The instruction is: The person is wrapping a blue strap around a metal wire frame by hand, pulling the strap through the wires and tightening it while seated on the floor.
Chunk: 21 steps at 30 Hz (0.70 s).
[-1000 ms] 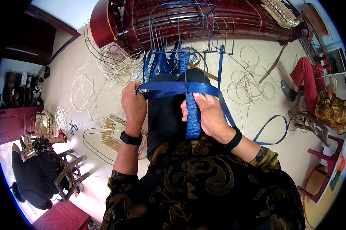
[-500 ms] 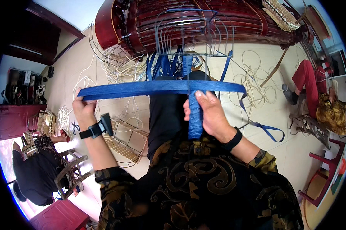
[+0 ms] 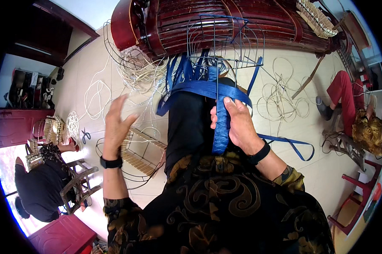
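Note:
My right hand is closed around the blue-wrapped bar of a dark wire frame, its thumb pressed near the top of the wrapping. The bare wire part of this frame, shaped like a basket, stretches away from me above my knees. A flat blue strip crosses the bar just beyond my thumb, its left end curling down loose over my leg. To the left, my left hand is raised with fingers apart, holding nothing and slightly blurred.
Ahead stands a dark red slatted bench with blue strips lying before it. Pale cord lies in coils on the floor. A partly woven frame and scissors are at left. People sit at left and right.
My left hand has let go of the blue strip, which has dropped and curled back toward the bar. The wire frame has shifted slightly right, still in my right hand.

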Tool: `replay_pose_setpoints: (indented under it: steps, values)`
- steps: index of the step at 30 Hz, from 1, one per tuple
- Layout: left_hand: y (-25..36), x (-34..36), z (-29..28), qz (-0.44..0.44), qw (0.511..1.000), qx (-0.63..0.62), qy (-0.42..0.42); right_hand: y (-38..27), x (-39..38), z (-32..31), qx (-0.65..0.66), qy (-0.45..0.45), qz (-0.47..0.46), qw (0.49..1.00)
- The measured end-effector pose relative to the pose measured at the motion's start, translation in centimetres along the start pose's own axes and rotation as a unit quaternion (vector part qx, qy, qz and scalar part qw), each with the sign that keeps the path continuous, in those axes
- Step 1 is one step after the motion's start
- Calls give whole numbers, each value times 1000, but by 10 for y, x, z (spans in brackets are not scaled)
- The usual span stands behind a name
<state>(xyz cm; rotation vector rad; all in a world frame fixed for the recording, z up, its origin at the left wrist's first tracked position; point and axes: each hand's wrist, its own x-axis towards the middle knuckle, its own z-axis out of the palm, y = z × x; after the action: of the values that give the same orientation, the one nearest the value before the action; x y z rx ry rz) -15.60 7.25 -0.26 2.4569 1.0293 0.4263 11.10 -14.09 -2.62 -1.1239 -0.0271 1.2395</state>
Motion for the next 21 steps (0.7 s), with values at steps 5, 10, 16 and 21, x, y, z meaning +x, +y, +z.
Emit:
replay_pose_setpoints:
  steps: [5, 10, 16, 21]
  values:
    - [96, 65, 62, 218, 943, -225, -115, 4, -5, 7, -21, -2, -8, 1000]
    - [113, 110, 100, 226, 896, -247, -292, 6, -9, 8, -26, -18, -3, 999]
    - [109, 124, 95, 17, 762, -481, -434, 5, -9, 9, -30, -28, 3, 999]
    - [97, 126, 97, 131, 882, -271, -362, 6, -8, 12, -36, -51, 5, 998]
